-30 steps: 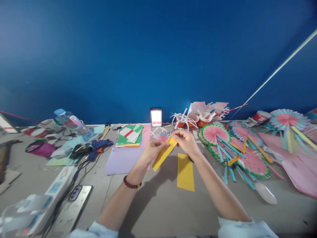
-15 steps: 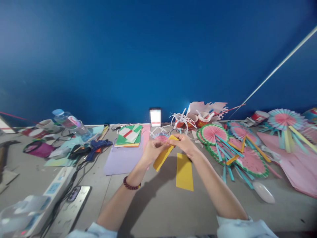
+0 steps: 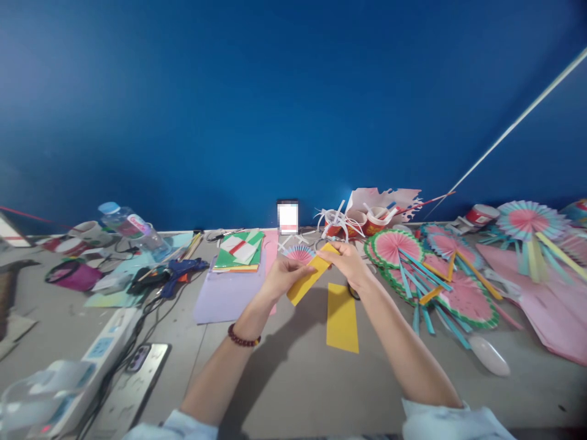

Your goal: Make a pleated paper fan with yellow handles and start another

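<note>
A yellow paper strip [image 3: 308,285] is held up slantwise above the table between both hands. My left hand [image 3: 285,278] pinches its left side near the middle, thumb on top. At the upper right end, my right hand [image 3: 351,263] grips the strip between thumb and fingers. Below my right wrist, a second yellow paper piece [image 3: 342,321] lies flat on the table. A dark loop, perhaps a scissors handle, shows partly beside that wrist. Behind the hands sits a small pleated paper fan [image 3: 298,253], partly covered.
Watermelon-patterned paper fans [image 3: 465,299] and a white spoon-shaped piece [image 3: 490,355] lie to the right. Left are purple paper [image 3: 224,299], a blue glue gun [image 3: 177,275], a phone [image 3: 132,382] and a power strip [image 3: 98,354]. Paper cups [image 3: 355,223] stand by the blue wall.
The yellow strip has turned to show more of its broad face. My right hand has shifted slightly right and up along its end; the left hand stays nearly in place.
</note>
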`<state>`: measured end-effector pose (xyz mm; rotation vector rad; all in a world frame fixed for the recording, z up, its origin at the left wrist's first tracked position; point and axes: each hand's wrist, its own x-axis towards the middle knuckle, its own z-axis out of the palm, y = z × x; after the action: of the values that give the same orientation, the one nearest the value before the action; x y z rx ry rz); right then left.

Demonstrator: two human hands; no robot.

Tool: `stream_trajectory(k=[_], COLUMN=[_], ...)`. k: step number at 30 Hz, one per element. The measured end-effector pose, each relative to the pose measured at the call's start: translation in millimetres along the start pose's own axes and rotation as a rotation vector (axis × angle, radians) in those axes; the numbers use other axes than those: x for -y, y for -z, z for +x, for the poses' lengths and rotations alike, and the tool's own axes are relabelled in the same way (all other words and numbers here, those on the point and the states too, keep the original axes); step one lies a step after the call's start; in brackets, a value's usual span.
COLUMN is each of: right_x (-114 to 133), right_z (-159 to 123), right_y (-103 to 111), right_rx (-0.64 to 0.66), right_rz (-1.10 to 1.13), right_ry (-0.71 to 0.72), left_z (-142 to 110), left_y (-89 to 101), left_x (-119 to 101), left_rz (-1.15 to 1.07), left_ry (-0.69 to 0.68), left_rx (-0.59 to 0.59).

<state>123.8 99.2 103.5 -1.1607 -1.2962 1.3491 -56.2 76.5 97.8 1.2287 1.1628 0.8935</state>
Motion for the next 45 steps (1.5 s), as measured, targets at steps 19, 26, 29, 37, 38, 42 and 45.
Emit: stream_trajectory(k=[19, 26, 29, 37, 38, 42, 45], right_x=[-2, 1, 1, -8, -7, -3, -4], right_z=[1, -1, 0, 2, 1, -1, -1], right_y=[-4, -6, -5, -9, -11, -16, -17], right_rx=[0.013, 0.037, 0.099, 0.161, 0.145, 0.107, 0.068], right_rz=[0.003, 0.025, 0.157, 0.126, 0.116, 0.098, 0.081], right_ry=[-0.001, -0.015, -0.057, -0.101, -0.101, -0.088, -0.063], left_z=[-1, -1, 0, 1, 1, 2, 2], left_y=[-2.4, -4.0, -3.4, -3.3, -3.5, -2.4, -1.0], left_x=[-1, -1, 1, 2, 2, 4, 5], left_rz=[0.036, -0.017, -0.060, -0.109, -0.101, -0.069, -0.056], left_ry=[0.006, 0.040, 0.057, 0.042, 0.042, 0.027, 0.013], left_rx=[-0.094, -0.121, -0.142, -0.150, -0.153, -0.147, -0.111])
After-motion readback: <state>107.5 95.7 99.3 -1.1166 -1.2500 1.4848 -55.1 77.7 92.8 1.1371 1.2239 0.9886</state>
